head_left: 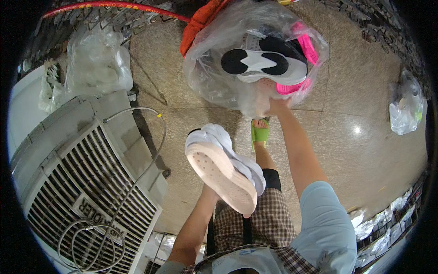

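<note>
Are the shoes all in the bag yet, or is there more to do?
Partly. One shoe with a black-and-white sole and pink trim already sits inside the clear plastic bag, which the right hand holds up. The left hand has a grip on a white shoe, sole up, outside the bag. That one is not in yet.

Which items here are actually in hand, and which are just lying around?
In hand:
- white shoe, sole up, held by the left hand
- clear plastic bag holding a black-and-white-soled shoe and a pink one, gripped from below by the right hand

Lying about:
- grey air cooler with hose
- plastic bags at upper left
- small bag on the floor, right
</note>
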